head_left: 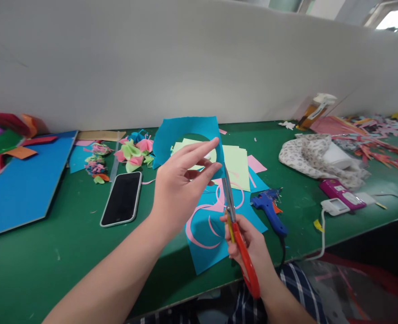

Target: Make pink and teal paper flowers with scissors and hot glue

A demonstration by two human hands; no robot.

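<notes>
My left hand (pixel 178 186) pinches a blue sheet of paper (pixel 188 123) by its right-hand strip, between thumb and fingers. A large round hole is cut in that sheet. In my right hand (pixel 255 245) is a pair of scissors (pixel 245 256) with red handles and a yellow piece at the grip. The blades point up and meet the lower right corner of the held sheet. Below, pink curved paper offcuts (pixel 194 236) lie on another blue sheet (pixel 207 258). Pale green sheets (pixel 237 168) rest behind my hands, partly covered.
A phone (pixel 122 198) and crumpled coloured paper pieces (pixel 134 153) lie left of my hands on the green table (pixel 74 265). To the right are a blue glue gun (pixel 269 209), a patterned cloth (pixel 303 155), a purple power strip (pixel 342 193) and a bottle (pixel 315 112). A blue board (pixel 33 189) stands far left.
</notes>
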